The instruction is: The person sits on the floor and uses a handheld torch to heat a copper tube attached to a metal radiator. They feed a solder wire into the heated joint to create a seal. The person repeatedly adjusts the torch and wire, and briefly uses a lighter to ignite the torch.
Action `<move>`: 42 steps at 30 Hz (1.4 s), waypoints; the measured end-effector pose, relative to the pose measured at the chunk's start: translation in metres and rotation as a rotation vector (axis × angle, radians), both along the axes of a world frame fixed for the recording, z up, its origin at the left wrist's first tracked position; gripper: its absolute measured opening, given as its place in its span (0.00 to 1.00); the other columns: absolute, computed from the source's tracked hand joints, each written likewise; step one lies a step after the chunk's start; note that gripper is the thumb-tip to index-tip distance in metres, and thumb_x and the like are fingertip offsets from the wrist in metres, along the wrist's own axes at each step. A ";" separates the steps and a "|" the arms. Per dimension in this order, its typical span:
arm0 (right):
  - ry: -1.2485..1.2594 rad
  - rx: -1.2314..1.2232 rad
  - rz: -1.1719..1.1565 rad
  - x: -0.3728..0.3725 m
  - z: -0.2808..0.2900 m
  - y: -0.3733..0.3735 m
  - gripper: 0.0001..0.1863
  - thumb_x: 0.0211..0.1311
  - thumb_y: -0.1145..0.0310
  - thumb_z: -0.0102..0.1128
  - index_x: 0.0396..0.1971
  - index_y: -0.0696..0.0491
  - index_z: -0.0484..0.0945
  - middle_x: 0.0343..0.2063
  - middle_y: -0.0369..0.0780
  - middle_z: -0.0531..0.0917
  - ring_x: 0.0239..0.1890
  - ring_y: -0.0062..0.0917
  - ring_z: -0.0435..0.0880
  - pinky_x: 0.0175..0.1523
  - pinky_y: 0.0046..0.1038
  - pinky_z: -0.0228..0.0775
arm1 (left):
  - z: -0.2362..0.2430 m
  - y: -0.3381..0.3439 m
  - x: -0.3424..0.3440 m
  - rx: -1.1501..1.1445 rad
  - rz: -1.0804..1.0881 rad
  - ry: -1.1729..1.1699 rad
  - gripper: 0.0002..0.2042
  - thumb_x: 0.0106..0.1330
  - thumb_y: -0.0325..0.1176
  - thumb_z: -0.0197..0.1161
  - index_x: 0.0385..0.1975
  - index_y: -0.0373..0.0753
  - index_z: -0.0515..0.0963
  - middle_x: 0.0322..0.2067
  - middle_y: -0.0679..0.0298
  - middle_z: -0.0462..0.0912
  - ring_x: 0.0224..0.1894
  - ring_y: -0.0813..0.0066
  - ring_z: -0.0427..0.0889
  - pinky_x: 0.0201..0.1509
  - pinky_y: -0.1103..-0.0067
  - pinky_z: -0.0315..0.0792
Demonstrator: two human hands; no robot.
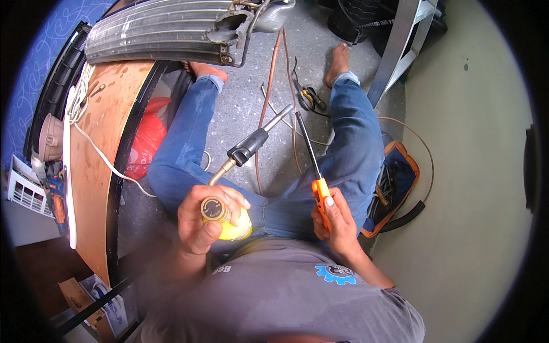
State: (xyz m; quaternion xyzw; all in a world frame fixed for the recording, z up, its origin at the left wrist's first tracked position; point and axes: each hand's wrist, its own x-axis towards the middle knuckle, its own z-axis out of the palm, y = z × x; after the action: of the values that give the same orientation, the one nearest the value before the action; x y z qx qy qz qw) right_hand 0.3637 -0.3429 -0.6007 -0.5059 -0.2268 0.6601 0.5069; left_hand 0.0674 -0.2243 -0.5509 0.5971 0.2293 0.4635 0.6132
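My left hand (191, 223) is wrapped around the yellow gas cylinder (237, 227) of a blowtorch (247, 147), near its brass-coloured knob (214, 209). The torch's black body and metal nozzle point away from me, up and to the right. In my right hand (342, 222) is an orange long-necked lighter (322, 194), gripped by its handle with the thumb along the top. The tip of its black neck lies close beside the nozzle's end in the picture; whether they touch, I cannot tell. No flame shows. Bent copper pipes (273, 74) extend along the floor beyond the nozzle.
A finned metal coil unit (154, 31) lies across the far left, partly over a wooden board (103, 126). Pliers (312, 98) rest on the floor. An open tool bag (409, 166) and a ladder (394, 51) stand right. A red plastic bag (148, 140) sits left of my legs.
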 end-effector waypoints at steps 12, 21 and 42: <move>0.005 0.006 0.023 0.004 -0.007 0.000 0.20 0.93 0.47 0.48 0.65 0.47 0.73 0.30 0.34 0.71 0.18 0.12 0.58 0.23 0.19 0.52 | -0.008 -0.001 0.001 0.031 0.017 -0.107 0.28 0.79 0.51 0.74 0.58 0.30 0.74 0.33 0.53 0.87 0.43 0.56 0.89 0.57 0.55 0.85; 0.049 -0.008 0.022 0.002 -0.004 0.003 0.21 0.93 0.47 0.49 0.65 0.48 0.73 0.30 0.34 0.71 0.17 0.12 0.58 0.22 0.19 0.52 | -0.006 -0.005 0.004 0.031 0.066 -0.078 0.25 0.79 0.49 0.76 0.53 0.30 0.76 0.33 0.55 0.87 0.42 0.57 0.89 0.55 0.56 0.86; 0.045 0.031 0.037 -0.001 0.001 0.007 0.16 0.95 0.54 0.47 0.59 0.51 0.73 0.24 0.30 0.68 0.17 0.13 0.60 0.20 0.22 0.55 | -0.005 -0.015 -0.007 0.040 0.093 -0.020 0.35 0.80 0.64 0.68 0.53 0.28 0.80 0.31 0.52 0.86 0.45 0.52 0.90 0.55 0.55 0.84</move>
State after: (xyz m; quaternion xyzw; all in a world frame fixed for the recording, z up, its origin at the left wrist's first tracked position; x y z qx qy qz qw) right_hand 0.3626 -0.3362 -0.5995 -0.4787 -0.2350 0.6770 0.5072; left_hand 0.0607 -0.2389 -0.5557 0.5933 0.2411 0.5020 0.5812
